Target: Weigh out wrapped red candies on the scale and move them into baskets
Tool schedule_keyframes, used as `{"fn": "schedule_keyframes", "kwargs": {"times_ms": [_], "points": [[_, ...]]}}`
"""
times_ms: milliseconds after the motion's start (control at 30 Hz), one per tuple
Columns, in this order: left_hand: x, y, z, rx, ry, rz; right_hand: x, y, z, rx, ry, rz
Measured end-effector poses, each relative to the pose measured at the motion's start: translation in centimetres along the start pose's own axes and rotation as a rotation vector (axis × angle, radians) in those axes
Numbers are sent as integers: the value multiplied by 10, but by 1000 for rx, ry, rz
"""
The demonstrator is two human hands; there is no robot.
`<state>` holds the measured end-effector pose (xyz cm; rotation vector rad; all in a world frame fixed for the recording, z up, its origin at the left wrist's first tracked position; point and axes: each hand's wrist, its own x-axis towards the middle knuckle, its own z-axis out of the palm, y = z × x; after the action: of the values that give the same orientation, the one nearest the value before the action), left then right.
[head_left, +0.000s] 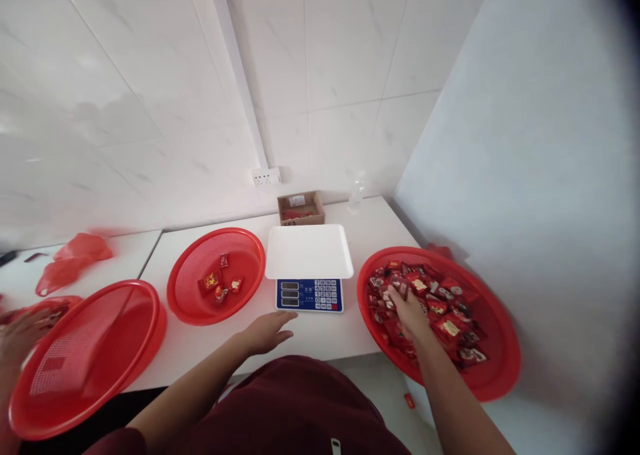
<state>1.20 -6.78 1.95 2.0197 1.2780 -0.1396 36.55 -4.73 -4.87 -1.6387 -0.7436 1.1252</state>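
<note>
My right hand (409, 313) reaches into a red basket (493, 368) at the right, full of red wrapped packets (445, 308); its fingers are spread over the pile, palm down, and whether they grip a packet is hidden. My left hand (267, 331) rests flat and open on the white table (320, 338), just in front of a digital scale (309, 268) with a white pan and blue keypad. Left of the scale stands a smaller red basket (193, 305) holding several red packets (219, 283).
A large red basket (85, 355) sits tilted at the left. Another person's hand (20, 335) shows at the far left edge. A red plastic bag (70, 258), a small cardboard box (301, 207) and a clear bottle (356, 195) stand near the wall.
</note>
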Motion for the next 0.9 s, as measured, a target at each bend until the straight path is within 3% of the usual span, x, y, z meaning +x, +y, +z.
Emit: {"fn": "schedule_keyframes", "kwargs": {"times_ms": [133, 267, 333, 400, 500, 567, 633, 700, 800, 900], "points": [[-1, 0, -4, -24, 16, -12, -5, -37, 46, 243, -186, 94], [-1, -4, -7, -38, 31, -21, 0, -62, 92, 293, -447, 92], [-2, -9, -9, -68, 58, -29, 5, -63, 106, 204, -430, 94], [-4, -14, -10, -98, 84, -40, 12, -56, 107, 58, -321, 46], [-8, -21, -12, -108, 84, -56, 24, -34, 82, -207, -135, -183], [-9, -24, -12, -99, 66, -67, 30, -15, 52, -454, 33, -369], [-9, -27, -11, -93, 50, -77, 33, 5, 20, -742, 114, -471], [-6, -28, -12, -87, 37, -74, 30, 24, -6, -1013, 167, -370], [2, -28, -14, -74, 13, -48, 21, 45, -29, -1204, 101, -212], [11, -24, -19, -64, -4, -21, 17, 53, -39, -1186, 39, -301]]}}
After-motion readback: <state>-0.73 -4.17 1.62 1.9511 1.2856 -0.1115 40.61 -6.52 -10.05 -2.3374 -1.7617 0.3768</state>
